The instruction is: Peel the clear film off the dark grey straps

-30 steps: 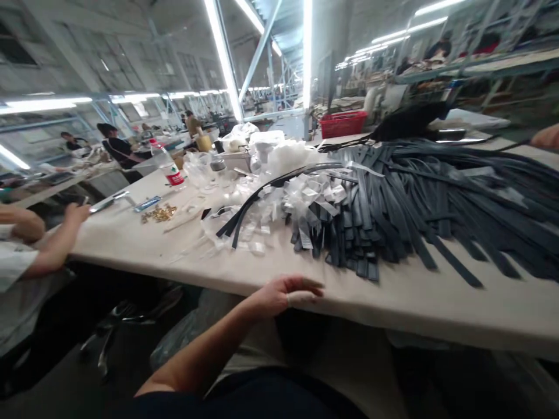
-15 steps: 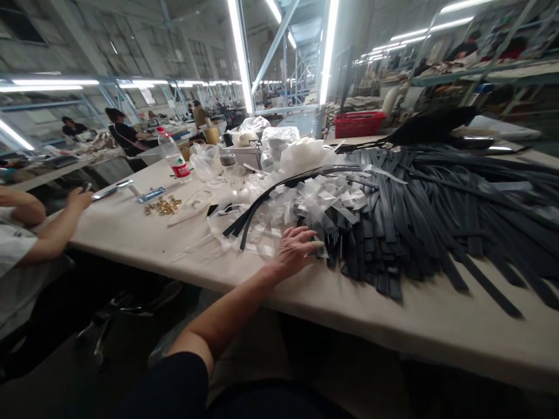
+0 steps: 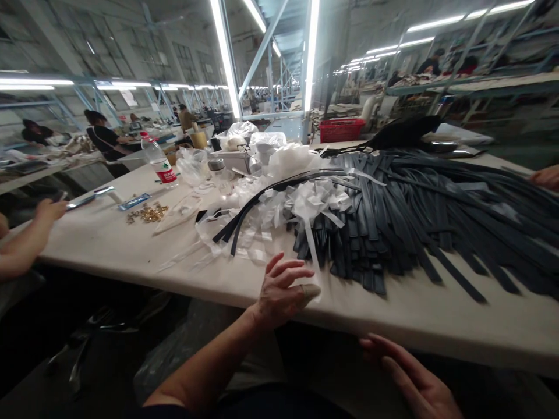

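My left hand [image 3: 283, 288] is over the near edge of the table, thumb and forefinger pinched together, the other fingers lifted. A pale covering is on one fingertip. From the pinch a white translucent strip [image 3: 312, 247] runs up to a heap of white film pieces [image 3: 273, 209]. Below the table edge at the lower right, my right hand [image 3: 413, 375] has its fingers stretched out and holds nothing visible. Just beyond both hands lies a big pile of flat dark straps [image 3: 393, 221], their squared ends facing me.
A table [image 3: 109, 250] spans the view. On its left are gold-coloured metal pieces [image 3: 151, 213], a blue packet [image 3: 134, 202] and a bottle [image 3: 159, 163]. Behind the straps stands a red basket [image 3: 341, 130]. Another person's hand [image 3: 49, 212] is at the left, one more [image 3: 547, 176] at the right.
My left hand has drawn back from the strap ends toward the table edge, with a white strip now stretched from it. My right hand has come into view. The view has turned slightly right.
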A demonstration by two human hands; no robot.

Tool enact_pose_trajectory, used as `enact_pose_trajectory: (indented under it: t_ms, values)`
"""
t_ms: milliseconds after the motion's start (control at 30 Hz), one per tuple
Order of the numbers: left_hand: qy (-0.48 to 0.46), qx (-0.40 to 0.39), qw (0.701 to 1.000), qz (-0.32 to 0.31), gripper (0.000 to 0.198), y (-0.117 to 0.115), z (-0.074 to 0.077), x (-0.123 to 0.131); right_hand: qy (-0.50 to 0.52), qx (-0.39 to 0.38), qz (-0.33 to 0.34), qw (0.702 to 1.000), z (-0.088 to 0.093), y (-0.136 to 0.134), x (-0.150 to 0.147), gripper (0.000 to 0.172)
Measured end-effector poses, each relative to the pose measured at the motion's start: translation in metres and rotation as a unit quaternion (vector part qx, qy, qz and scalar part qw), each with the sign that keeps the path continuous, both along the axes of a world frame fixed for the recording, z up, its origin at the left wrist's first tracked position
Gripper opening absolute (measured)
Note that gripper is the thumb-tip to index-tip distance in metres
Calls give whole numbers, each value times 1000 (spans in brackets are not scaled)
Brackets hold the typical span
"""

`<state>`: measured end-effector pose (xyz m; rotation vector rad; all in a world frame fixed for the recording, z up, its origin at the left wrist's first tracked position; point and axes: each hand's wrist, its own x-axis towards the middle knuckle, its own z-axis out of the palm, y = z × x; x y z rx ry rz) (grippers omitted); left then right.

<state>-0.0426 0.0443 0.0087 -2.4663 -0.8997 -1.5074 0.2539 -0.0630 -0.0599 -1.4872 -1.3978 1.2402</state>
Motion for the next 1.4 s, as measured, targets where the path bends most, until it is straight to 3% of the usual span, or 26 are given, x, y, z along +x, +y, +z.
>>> enact_pose_trajectory:
  t_ms: [67, 133, 233, 433, 500, 567, 667, 733, 800, 867, 1133, 1233, 1333, 1400]
  values:
    - [21, 23, 999, -10, 11, -10, -3, -1, 82, -25, 82, 993, 29, 26, -39, 57]
    - [46, 28, 998, -13, 10, -16, -6, -2, 107, -26, 122, 986, 52, 55, -71, 70]
    - [53, 24, 998, 8, 9, -21, -10, -6, 86, -11, 152, 985, 73, 92, -104, 68]
    - [56, -40, 998, 3, 11, -35, -16, -22, 85, 23, 121, 989, 77, 119, -124, 44]
    - [-3, -124, 992, -2, 19, -39, -16, -24, 88, 28, 107, 990, 74, 118, -121, 42]
    - [-111, -287, 951, -13, 40, -39, -13, -23, 89, 41, 91, 991, 73, 116, -118, 42]
    - [-230, -537, 807, -89, 53, -33, -4, -18, 75, 68, 81, 992, 77, 114, -116, 39]
    - [-232, -630, 727, -148, 52, -28, 2, -11, 56, 93, 82, 991, 80, 113, -116, 34]
    - [-213, -675, 685, -172, 47, -25, 6, -3, 28, 121, 82, 989, 82, 112, -117, 29]
    - [-204, -696, 667, -170, 43, -23, 9, 5, -6, 153, 81, 985, 83, 111, -118, 24]
    - [-186, -718, 648, -171, 37, -23, 2, 14, -112, 241, 95, 959, 85, 112, -108, 20]
    - [-219, -724, 631, -170, 36, -22, -3, 12, -162, 271, 5, 949, 91, 132, -81, 24]
    - [-277, -724, 610, -163, 36, -21, -9, 12, -233, 288, -133, 919, 96, 163, -43, 28]
    - [-315, -718, 599, -161, 38, -21, -14, 13, -269, 283, -189, 901, 95, 185, -22, 27]
